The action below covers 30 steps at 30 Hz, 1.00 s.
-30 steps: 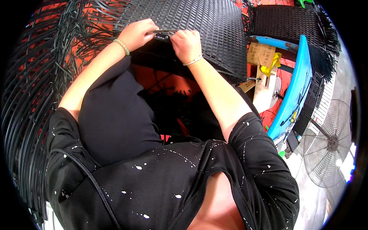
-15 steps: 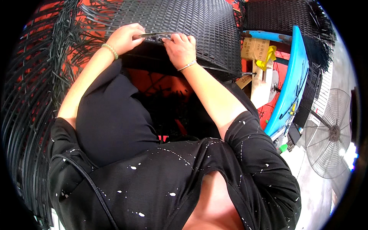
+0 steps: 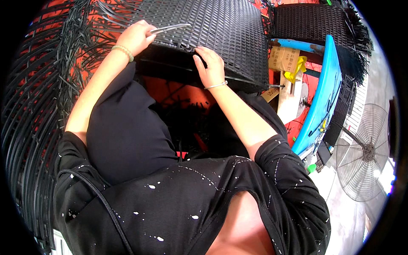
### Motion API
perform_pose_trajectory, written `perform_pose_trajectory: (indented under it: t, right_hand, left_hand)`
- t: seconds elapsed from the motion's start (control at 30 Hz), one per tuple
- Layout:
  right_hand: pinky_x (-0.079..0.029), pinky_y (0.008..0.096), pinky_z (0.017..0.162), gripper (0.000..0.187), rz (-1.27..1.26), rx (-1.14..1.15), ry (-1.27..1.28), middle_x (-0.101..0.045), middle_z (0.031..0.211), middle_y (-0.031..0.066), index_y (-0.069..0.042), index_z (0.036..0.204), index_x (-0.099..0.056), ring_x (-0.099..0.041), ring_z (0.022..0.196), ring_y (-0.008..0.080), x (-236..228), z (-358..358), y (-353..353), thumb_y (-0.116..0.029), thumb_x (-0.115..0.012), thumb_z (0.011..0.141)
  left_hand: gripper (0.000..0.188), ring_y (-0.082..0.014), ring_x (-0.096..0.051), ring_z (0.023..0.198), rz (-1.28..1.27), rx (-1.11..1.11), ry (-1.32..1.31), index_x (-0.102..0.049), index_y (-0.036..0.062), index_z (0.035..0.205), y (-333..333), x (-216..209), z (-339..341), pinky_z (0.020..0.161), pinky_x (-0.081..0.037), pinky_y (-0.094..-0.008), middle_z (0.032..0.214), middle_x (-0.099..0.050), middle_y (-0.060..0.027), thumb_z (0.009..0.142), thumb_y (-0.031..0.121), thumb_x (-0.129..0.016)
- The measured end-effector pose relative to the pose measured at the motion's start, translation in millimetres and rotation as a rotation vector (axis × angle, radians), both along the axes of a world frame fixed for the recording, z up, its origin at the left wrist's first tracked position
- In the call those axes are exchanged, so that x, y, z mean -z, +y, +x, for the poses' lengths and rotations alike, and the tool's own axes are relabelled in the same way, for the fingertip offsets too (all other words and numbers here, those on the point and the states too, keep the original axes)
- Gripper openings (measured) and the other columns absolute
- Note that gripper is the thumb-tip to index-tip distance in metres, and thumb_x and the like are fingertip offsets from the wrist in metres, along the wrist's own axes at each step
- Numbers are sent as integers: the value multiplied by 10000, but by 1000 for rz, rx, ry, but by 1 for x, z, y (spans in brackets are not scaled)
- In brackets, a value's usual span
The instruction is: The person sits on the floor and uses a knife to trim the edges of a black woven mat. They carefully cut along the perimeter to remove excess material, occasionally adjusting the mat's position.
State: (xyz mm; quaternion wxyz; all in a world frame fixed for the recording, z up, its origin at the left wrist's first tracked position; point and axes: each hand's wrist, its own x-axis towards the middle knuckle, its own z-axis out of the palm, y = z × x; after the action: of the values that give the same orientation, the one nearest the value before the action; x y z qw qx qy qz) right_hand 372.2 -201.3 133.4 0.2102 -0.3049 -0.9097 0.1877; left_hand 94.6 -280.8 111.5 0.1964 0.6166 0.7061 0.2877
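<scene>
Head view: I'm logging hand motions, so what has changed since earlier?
The thin metal tool, still in the left hand, has swung away from the near edge of the black woven panel. The right hand has drawn back slightly toward the person, thumb and fingers apart. The blue curved board stayed put.

Free room over black woven panel [image 3: 231, 32] — curved metal tool [image 3: 172, 28] jutting in, blue board [image 3: 322, 100] at right

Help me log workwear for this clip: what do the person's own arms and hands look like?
The left hand wears no glove and has a pale beaded bracelet at the wrist; the right hand, also gloveless, has a thin silvery bangle. The loose black sleeves, flecked with white, end near the elbows.
</scene>
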Motion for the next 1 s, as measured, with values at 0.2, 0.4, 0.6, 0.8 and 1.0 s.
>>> perform_pose_trajectory:
  t: [0.2, 0.4, 0.6, 0.8, 1.0]
  right_hand:
    - [-504, 326, 708, 137, -73, 111, 70, -645, 877, 104, -59, 888, -698, -635, 806, 261, -3, -16, 0, -149, -680, 786]
    - [-483, 342, 717, 136, -86, 108, 69, -631, 861, 82, -74, 874, -703, -622, 802, 250, 3, -15, 4, -170, -684, 780]
    - [-439, 378, 758, 161, -159, 139, 54, -618, 883, 57, -100, 870, -702, -596, 854, 243, 5, -15, 3, -231, -679, 779]
    - [-442, 382, 758, 183, -145, 137, 30, -615, 894, 56, -103, 883, -697, -593, 862, 247, 4, -17, 3, -255, -675, 782]
    - [-491, 343, 734, 161, -67, 115, 21, -624, 887, 94, -86, 892, -697, -612, 832, 248, 2, -28, 1, -206, -687, 785]
  left_hand:
    - [263, -286, -608, 739, -202, -140, 27, -642, 15, 901, -1, -14, -4, 705, -478, -375, 785, -625, -152, 806, 260, -637]
    - [320, -214, -601, 650, -252, -209, -177, -622, 28, 809, 0, -10, -5, 631, -460, -339, 704, -632, -99, 787, 342, -682]
    - [377, -179, -561, 617, -272, -226, -178, -622, 27, 782, 1, -12, -8, 614, -447, -322, 678, -614, -83, 758, 393, -706]
    - [389, -198, -582, 627, -467, -196, -229, -640, 23, 719, 7, -24, -6, 612, -443, -342, 630, -597, -84, 739, 404, -718]
    - [401, -71, -456, 522, -463, -78, -627, -578, 62, 605, 2, -9, -15, 492, -371, -254, 559, -505, 11, 716, 403, -758]
